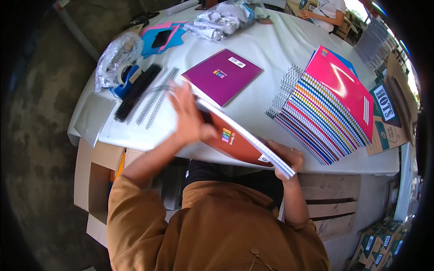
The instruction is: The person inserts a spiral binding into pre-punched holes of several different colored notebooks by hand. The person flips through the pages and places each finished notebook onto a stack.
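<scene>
A notebook with a reddish-brown cover (231, 143) is held tilted over the table's near edge, its white page edges facing up. My right hand (289, 156) grips its right end, with the thumb along the cover and the other fingers mostly hidden behind it. At the left end, my left hand (189, 118) is raised with its fingers spread, slightly blurred. Its thumb overlaps the cover; whether it touches cannot be made out. Just beyond lies a purple spiral notebook (235, 74), flat on the white-covered table (280, 49).
Right of me stands a tall stack of spiral notebooks (325, 108), a pink one on top. Loose wire coils (156, 97), black coils (138, 92) and a blue tape dispenser (126, 81) lie left. A phone (161, 39) rests on coloured sheets; plastic bags (221, 20) lie behind. Another person (327, 13) is across.
</scene>
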`<state>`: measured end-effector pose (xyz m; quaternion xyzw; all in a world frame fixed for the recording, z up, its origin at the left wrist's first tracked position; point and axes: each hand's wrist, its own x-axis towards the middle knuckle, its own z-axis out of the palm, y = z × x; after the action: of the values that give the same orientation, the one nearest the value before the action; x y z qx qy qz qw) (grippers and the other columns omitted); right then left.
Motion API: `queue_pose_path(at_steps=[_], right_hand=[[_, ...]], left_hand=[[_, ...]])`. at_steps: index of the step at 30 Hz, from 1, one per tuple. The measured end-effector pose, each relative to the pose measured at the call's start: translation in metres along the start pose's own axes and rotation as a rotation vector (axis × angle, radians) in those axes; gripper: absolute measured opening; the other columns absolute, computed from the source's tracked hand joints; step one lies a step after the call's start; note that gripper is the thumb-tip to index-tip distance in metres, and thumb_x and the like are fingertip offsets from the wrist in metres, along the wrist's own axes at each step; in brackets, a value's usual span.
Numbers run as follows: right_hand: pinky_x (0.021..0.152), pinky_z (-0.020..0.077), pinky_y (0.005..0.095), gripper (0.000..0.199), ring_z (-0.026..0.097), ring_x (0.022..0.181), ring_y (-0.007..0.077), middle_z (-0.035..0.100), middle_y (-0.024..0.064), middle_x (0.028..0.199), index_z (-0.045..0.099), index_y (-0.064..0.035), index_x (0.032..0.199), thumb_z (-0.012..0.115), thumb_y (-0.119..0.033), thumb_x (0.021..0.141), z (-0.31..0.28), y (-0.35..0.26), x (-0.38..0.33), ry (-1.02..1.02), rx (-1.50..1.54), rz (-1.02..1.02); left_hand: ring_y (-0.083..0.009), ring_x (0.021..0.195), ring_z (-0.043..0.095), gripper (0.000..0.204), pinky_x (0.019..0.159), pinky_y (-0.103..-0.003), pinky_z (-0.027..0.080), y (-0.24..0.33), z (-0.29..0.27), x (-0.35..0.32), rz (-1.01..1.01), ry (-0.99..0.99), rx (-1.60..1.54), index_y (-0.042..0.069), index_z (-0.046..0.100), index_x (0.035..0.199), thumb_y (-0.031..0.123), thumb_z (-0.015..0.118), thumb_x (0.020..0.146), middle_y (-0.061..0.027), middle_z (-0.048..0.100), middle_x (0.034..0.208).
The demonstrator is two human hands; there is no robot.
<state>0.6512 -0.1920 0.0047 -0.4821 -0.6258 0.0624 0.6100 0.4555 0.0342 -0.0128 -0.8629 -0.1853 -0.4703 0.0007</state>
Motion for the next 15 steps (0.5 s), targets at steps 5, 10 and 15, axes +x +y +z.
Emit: queue_pose_path(at_steps=[5,10,15], right_hand=[[0.072,0.0507,0.0269,0.021,0.066,0.076,0.0189,0.068,0.0144,0.088,0.065,0.0057,0.096,0.066,-0.001,0.076,-0.011,0.015,-0.019,0.093,-0.110,0.239],[0.075,0.0485,0.0250,0.016,0.061,0.082,0.0110,0.067,0.0073,0.089,0.065,0.0042,0.095,0.064,0.000,0.080,-0.001,-0.003,0.002,0.146,0.255,0.504],[0.067,0.0496,0.0249,0.014,0.063,0.075,0.0126,0.067,0.0080,0.085,0.066,0.0042,0.093,0.064,0.001,0.080,-0.008,0.000,0.001,0.102,0.004,0.235]], left_hand=[[-0.0291,0.099,0.055,0.056,0.082,-0.041,0.034,0.025,-0.053,0.071,0.198,0.351,0.287,0.011,0.065,0.097,0.060,0.042,0.084,-0.0140,0.058,0.104],[-0.0214,0.047,0.042,0.033,0.051,-0.033,0.033,0.003,-0.047,0.089,0.177,0.108,0.053,0.009,0.047,0.055,0.026,0.057,0.082,-0.0031,0.044,0.053],[-0.0228,0.048,0.047,0.038,0.047,-0.032,0.035,0.005,-0.048,0.108,0.218,0.230,0.042,0.005,0.047,0.057,0.028,0.053,0.087,-0.0058,0.047,0.055]])
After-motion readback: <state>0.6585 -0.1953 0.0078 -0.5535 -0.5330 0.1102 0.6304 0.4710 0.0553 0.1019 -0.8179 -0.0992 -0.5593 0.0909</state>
